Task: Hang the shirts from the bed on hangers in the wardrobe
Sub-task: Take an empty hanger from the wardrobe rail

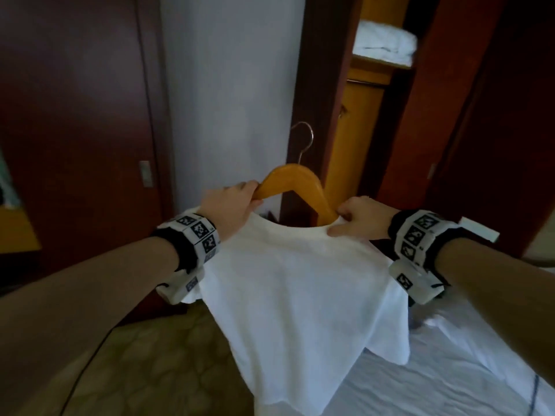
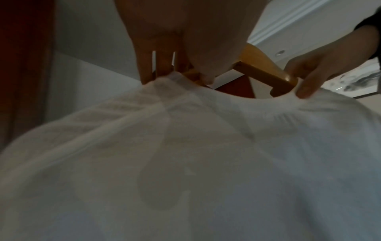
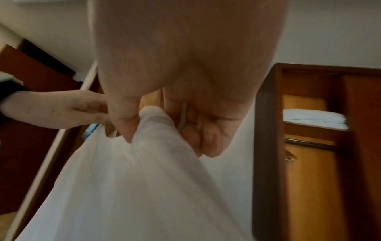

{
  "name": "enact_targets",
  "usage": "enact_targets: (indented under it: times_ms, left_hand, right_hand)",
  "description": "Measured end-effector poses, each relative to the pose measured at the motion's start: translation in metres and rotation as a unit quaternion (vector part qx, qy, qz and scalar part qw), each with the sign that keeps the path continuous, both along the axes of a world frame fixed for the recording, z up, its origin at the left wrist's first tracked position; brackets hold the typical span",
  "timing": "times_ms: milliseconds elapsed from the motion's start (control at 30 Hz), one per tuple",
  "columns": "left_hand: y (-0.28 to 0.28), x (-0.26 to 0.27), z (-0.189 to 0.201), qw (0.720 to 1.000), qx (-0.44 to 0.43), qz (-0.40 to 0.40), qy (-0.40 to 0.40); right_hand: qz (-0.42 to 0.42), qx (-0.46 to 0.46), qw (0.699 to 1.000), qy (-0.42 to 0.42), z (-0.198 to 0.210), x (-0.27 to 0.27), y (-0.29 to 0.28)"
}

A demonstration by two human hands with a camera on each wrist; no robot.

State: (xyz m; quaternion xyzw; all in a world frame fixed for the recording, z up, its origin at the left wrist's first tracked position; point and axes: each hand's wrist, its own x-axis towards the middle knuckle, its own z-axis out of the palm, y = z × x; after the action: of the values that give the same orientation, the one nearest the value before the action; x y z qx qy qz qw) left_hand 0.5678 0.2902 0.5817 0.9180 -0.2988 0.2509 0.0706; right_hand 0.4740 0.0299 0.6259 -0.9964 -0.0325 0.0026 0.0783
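White t-shirt (image 1: pixel 300 295) held up in the air in front of the person, above the bed edge and floor, collar at the top, body hanging down. Wooden hanger (image 1: pixel 295 183) with metal hook (image 1: pixel 304 139) sits at the neck opening: its right arm goes down inside the collar, its left arm and peak are above the fabric. Left hand (image 1: pixel 232 205) grips the hanger's left arm, fingers curled round the wood with the shirt's left shoulder bunched at them. Right hand (image 1: pixel 362 217) pinches the collar fabric at the right shoulder, thumb against curled fingers, right by the hanger's arm. Both wrists carry marker-covered bands. Bed (image 1: pixel 480 370) with white sheet lies lower right, more white cloth on it. Open wardrobe (image 1: pixel 360 130) stands behind the hanger, rail (image 1: pixel 368 81) across the top, folded white bedding (image 1: pixel 384 40) on the shelf above. Dark wooden door (image 1: pixel 75 115) left, white wall between.
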Motion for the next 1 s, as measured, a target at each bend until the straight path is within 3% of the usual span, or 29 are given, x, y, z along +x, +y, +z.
enact_targets:
  times_ms: [267, 400, 500, 600, 667, 833, 1000]
  left_hand:
    - [0.214, 0.08, 0.004, 0.987, -0.035, 0.155, 0.028]
    - [0.308, 0.101, 0.006, 0.97, -0.145, 0.192, 0.0]
    - [0.363, 0.107, 0.002, 0.946, -0.235, 0.221, -0.029]
    - [0.399, 0.111, -0.008, 0.924, -0.267, 0.245, 0.121]
    - [0.423, 0.122, -0.018, 0.905, -0.312, 0.24, 0.163]
    - [0.511, 0.175, -0.033, 0.839, -0.444, 0.281, 0.141]
    - [0.598, 0.234, -0.013, 0.802, -0.498, 0.302, 0.128]
  right_hand:
    - [0.166, 0.114, 0.979, 0.035, -0.018, 0.142, 0.219]
    - [0.198, 0.182, 0.962, 0.043, -0.043, 0.196, 0.328]
    - [0.229, 0.196, 0.953, 0.044, -0.047, 0.231, 0.409]
    - [0.271, 0.202, 0.94, 0.045, -0.047, 0.258, 0.487]
    - [0.306, 0.204, 0.929, 0.05, -0.048, 0.277, 0.536]
    - [0.358, 0.178, 0.915, 0.056, -0.051, 0.33, 0.649]
    - [0.395, 0.207, 0.893, 0.063, -0.029, 0.389, 0.736]
